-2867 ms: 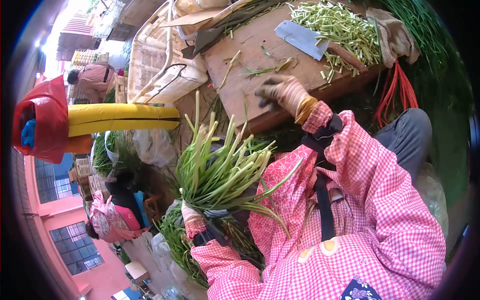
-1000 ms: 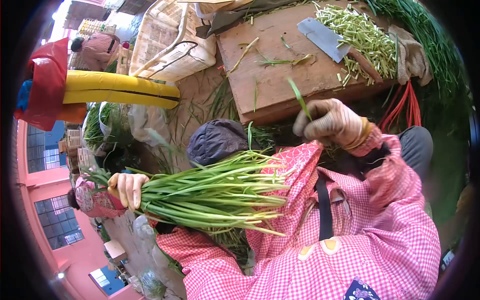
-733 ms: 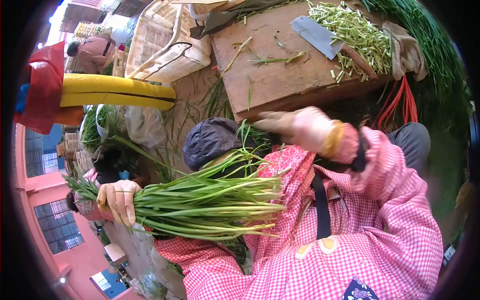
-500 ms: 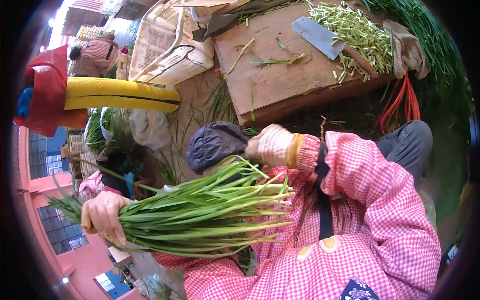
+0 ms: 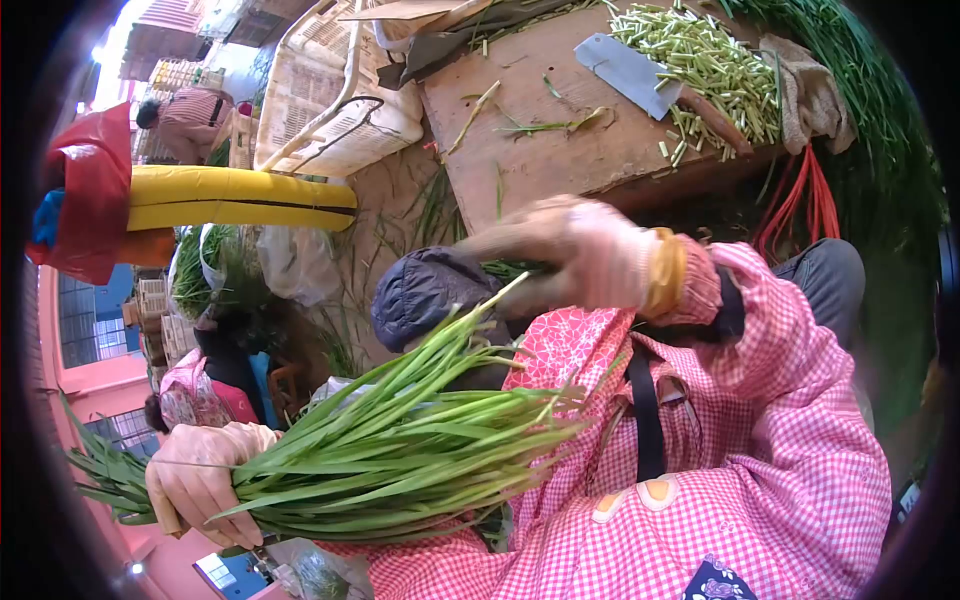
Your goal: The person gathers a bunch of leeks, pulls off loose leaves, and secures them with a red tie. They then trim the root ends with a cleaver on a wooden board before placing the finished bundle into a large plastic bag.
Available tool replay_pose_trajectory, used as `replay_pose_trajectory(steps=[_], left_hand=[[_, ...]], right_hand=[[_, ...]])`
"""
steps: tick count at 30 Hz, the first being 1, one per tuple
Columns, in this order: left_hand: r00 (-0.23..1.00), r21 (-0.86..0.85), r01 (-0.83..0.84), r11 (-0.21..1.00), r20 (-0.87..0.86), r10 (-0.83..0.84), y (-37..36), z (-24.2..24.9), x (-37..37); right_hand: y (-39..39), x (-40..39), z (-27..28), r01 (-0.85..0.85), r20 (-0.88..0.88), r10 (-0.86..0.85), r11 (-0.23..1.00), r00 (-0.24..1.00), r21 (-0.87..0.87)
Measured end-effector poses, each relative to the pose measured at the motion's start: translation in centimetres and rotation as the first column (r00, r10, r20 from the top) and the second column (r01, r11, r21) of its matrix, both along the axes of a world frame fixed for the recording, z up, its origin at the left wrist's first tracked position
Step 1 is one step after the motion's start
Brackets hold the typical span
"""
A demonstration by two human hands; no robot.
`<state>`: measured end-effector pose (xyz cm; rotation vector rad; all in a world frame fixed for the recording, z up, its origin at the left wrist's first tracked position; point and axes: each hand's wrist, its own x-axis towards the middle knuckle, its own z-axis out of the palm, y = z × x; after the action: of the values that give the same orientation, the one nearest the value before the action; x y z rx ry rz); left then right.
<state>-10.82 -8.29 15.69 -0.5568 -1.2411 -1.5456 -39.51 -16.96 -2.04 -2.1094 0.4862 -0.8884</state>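
Long green stalks with leafy tops (image 5: 400,450) are gathered in my left hand (image 5: 205,480), at the lower left. The fingers wrap round the leafy part, and the pale stem ends fan out to the right towards my chest. My right hand (image 5: 570,250) is above the bunch, blurred by motion. Its fingers stretch left with the thumb apart, and nothing can be made out between them. One stem tip rises close to its thumb. Just below and left of it is a dark rounded cloth cover (image 5: 430,295).
A wooden board (image 5: 530,140) bears a cleaver (image 5: 625,72) and cut stem pieces (image 5: 700,75). Beside it are a cloth (image 5: 805,90), red strings (image 5: 800,215) and more greens (image 5: 850,80). Left are a crate (image 5: 315,90), a yellow padded bar (image 5: 240,198) and two people further off.
My right hand has moved up and its fingers have stretched out from a closed shape. My left hand and the bunch have shifted slightly down and left, the stems spreading more.
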Motion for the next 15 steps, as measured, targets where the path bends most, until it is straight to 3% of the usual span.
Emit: replay_pose_trajectory(steps=[1,3,4,5,6,8,9,10,11,12,13,15], left_hand=[[0.997,0.005,0.082,0.997,0.011,-0.082,-0.5,0.5,-0.5],[0.967,0.010,0.253,0.967,0.024,-0.253,-1.4,1.4,-1.8],[0.996,-0.039,0.032,0.999,-0.082,-0.035,-1.0,1.4,-2.7],[0.996,-0.025,0.063,0.998,-0.069,-0.064,-1.1,2.0,-2.8],[0.995,-0.010,0.088,0.996,-0.054,-0.089,-1.3,2.9,-2.7],[0.997,0.077,0.055,0.996,-0.052,-0.052,-0.8,3.5,-1.3],[0.999,0.015,0.033,0.999,0.042,-0.034,-0.9,3.4,-0.5],[0.991,-0.056,0.016,0.998,0.132,-0.008,-1.1,3.3,0.4],[0.971,-0.128,0.092,0.988,0.230,-0.061,-2.4,3.3,0.3],[0.872,-0.223,0.456,0.862,0.306,-0.382,-4.7,3.5,0.0],[0.862,-0.242,0.483,0.841,0.303,-0.408,-5.4,3.3,0.0],[0.843,-0.281,0.525,0.803,0.303,-0.445,-6.0,3.1,0.1]], right_hand=[[0.4,1.7,1.8,-0.054,0.209,0.051,0.998,0.977,0.009],[1.4,5.6,3.1,-0.186,0.317,0.174,0.982,0.932,0.007],[1.9,6.4,3.7,-0.461,0.210,0.414,0.838,0.886,0.293],[2.4,6.8,4.2,-0.611,0.179,0.643,0.551,0.745,0.569],[3.4,6.9,3.7,-0.597,0.201,0.684,0.409,0.701,0.691],[4.0,4.9,2.9,-0.529,0.108,0.636,0.522,0.764,0.669],[4.0,3.2,2.5,-0.473,0.043,0.585,0.608,0.810,0.638],[4.3,2.0,1.7,-0.430,0.029,0.557,0.606,0.830,0.669],[4.5,0.7,0.8,-0.381,0.012,0.524,0.604,0.852,0.700],[4.8,-0.2,-0.8,-0.335,-0.075,0.455,0.749,0.888,0.572],[5.3,-1.2,-2.9,-0.336,0.025,0.391,0.754,0.920,0.565],[4.9,-3.6,-1.0,-0.145,-0.235,0.426,0.690,0.874,0.709]])
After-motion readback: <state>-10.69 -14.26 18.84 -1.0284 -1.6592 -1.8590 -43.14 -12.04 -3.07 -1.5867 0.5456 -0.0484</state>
